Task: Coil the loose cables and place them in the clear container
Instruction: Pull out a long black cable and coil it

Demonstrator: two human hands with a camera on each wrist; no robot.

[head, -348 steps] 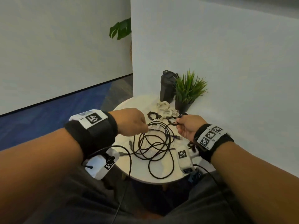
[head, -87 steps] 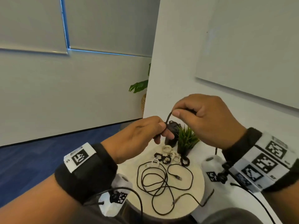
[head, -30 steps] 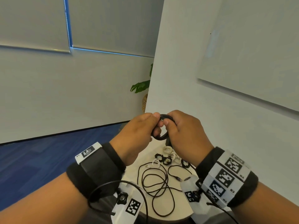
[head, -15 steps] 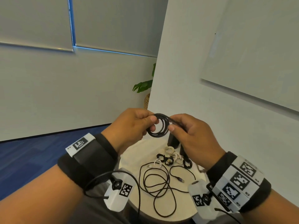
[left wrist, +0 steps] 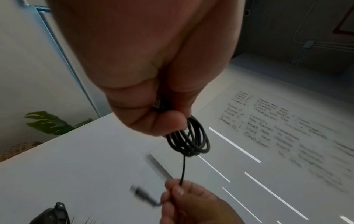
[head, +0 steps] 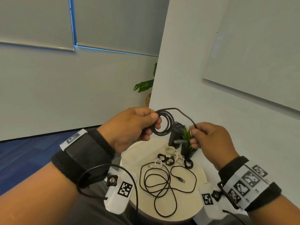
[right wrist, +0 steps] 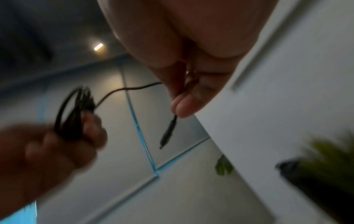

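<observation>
My left hand (head: 142, 120) pinches a small coil of black cable (head: 164, 123) held in the air above the round table (head: 129, 159). The same coil (left wrist: 188, 141) hangs below my left thumb in the left wrist view. My right hand (head: 197, 133) pinches the cable's loose tail, and the plug end (right wrist: 167, 133) dangles below its fingers. A longer loose black cable (head: 162, 184) sprawls on the table. Behind it lie several small coiled cables, black (head: 161, 157) and white (head: 170, 150). No clear container can be made out.
A dark bottle (head: 176, 133) and a small potted plant (head: 188, 143) stand at the table's back edge against the white wall. A leafy plant (head: 144, 85) stands on the floor behind. Blue carpet (head: 24, 153) spreads to the left.
My hands have drawn apart. The coil stays in my left hand while my right hand has slid out along the tail to the right.
</observation>
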